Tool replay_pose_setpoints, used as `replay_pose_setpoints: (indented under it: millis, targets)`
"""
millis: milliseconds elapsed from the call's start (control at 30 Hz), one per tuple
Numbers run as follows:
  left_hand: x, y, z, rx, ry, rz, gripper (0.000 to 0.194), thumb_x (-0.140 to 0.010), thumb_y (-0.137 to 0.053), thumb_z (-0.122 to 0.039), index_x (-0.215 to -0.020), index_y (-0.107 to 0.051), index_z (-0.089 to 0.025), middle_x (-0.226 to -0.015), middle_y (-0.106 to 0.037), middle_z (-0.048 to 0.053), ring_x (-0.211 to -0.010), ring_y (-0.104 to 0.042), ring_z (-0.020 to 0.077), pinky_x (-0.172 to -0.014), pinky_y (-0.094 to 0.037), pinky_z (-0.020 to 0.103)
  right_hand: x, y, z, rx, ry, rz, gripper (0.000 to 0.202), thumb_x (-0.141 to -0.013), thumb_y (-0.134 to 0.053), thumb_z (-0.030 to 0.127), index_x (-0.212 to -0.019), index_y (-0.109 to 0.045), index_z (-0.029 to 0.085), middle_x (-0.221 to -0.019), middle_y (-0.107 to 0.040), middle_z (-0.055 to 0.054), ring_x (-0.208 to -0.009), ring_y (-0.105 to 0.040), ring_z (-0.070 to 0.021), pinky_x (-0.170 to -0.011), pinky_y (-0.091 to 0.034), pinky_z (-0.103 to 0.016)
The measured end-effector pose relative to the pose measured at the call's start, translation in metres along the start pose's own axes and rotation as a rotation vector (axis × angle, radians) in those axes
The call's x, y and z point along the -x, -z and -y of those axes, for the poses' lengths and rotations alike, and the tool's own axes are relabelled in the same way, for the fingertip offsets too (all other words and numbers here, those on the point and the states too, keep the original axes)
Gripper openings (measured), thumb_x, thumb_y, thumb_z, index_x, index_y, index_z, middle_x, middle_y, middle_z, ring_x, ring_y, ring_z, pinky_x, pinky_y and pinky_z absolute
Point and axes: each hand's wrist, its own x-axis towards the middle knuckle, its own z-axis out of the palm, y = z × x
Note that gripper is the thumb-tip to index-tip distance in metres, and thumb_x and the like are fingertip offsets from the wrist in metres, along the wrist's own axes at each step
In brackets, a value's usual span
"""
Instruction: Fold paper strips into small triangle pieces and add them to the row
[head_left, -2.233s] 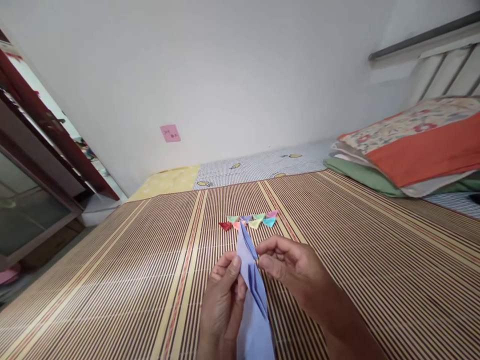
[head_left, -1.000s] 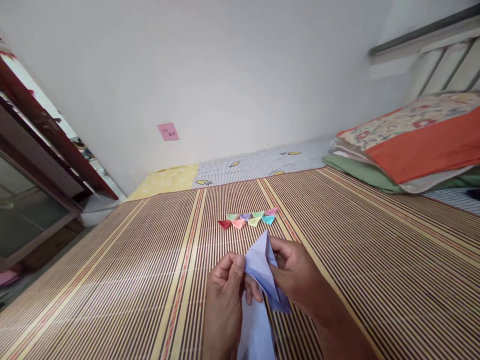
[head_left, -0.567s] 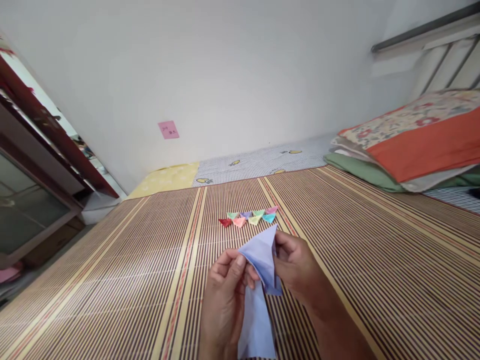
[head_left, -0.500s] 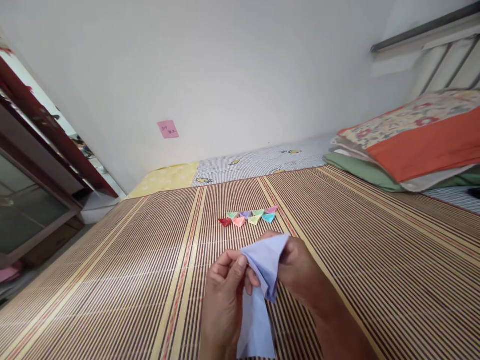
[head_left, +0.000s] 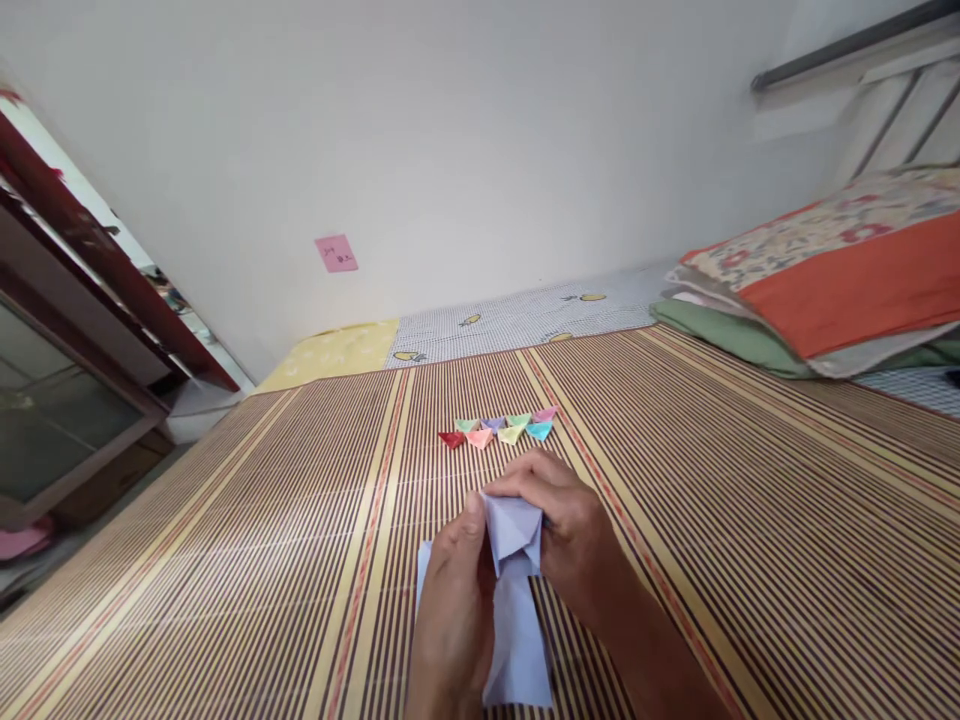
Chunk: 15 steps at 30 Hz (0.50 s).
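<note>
A folded piece of lavender paper [head_left: 514,528] is held between my two hands, with a pocket-like opening towards me. My left hand [head_left: 452,600] grips its left side, the thumb pointing up along the edge. My right hand [head_left: 566,515] is closed on its right side and top edge, fingers bent over it. Beneath them a pale lavender paper sheet [head_left: 519,645] lies on the striped mat [head_left: 285,560], partly covered by my left hand. Beyond my hands sit small folded paper triangles in two rows, among them a red one [head_left: 451,439] and a turquoise one [head_left: 539,430].
A pink note [head_left: 336,253] is stuck on the white wall [head_left: 487,150]. Folded bedding [head_left: 862,270] in orange, floral and green is piled at the right. Checked cloth [head_left: 495,330] and yellow cloth [head_left: 337,352] edge the mat by the wall. A door frame [head_left: 112,240] stands at left.
The folded lavender paper has turned from a tilted, pointed shape to a squarer one with its opening facing me. My right hand has wrapped over its top; my left thumb now points up.
</note>
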Motion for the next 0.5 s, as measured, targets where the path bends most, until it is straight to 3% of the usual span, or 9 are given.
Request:
replay_pose_setpoints:
  millis: [167,300,400,500]
  targets:
    - [-0.003,-0.005,-0.007,0.128,0.111,0.015,0.032,-0.062,-0.096,-0.035,-0.072,-0.074,-0.013,-0.063,-0.066,0.000,-0.059,-0.062,0.0144,-0.062,-0.052,0.026,-0.001,0.006,0.000,0.070,0.038,0.107,0.023,-0.094,-0.062,0.013,-0.107,-0.077,0.024,-0.111,-0.067,-0.008,-0.106,-0.061,-0.0268,-0.092,-0.047,-0.044]
    - [-0.005,-0.002,-0.003,0.153,0.090,-0.057,0.030,-0.062,-0.096,-0.027,-0.078,-0.076,-0.012,-0.065,-0.070,0.001,-0.058,-0.065,0.0137,-0.060,-0.054,0.023,-0.002,0.020,0.001,-0.103,-0.137,0.259,0.041,-0.096,-0.054,0.010,-0.130,-0.067,0.028,-0.130,-0.066,-0.006,-0.123,-0.060,-0.0251,-0.105,-0.045,-0.045]
    - [-0.006,0.001,0.001,0.134,0.002,-0.137,0.028,-0.068,-0.093,-0.030,-0.084,-0.077,-0.014,-0.067,-0.072,0.002,-0.064,-0.070,0.0169,-0.064,-0.057,0.026,-0.001,0.028,-0.001,-0.241,-0.335,0.159,0.036,-0.103,-0.049,0.019,-0.135,-0.062,0.028,-0.122,-0.071,-0.006,-0.113,-0.066,-0.0219,-0.097,-0.050,-0.040]
    - [-0.007,0.003,0.003,0.081,-0.093,-0.191,0.024,-0.073,-0.090,-0.032,-0.085,-0.077,-0.016,-0.070,-0.074,0.002,-0.067,-0.071,0.0170,-0.066,-0.058,0.027,0.000,0.027,-0.002,-0.307,-0.448,0.100,0.019,-0.099,-0.061,0.032,-0.113,-0.070,0.023,-0.099,-0.073,-0.004,-0.092,-0.068,-0.0203,-0.081,-0.053,-0.033]
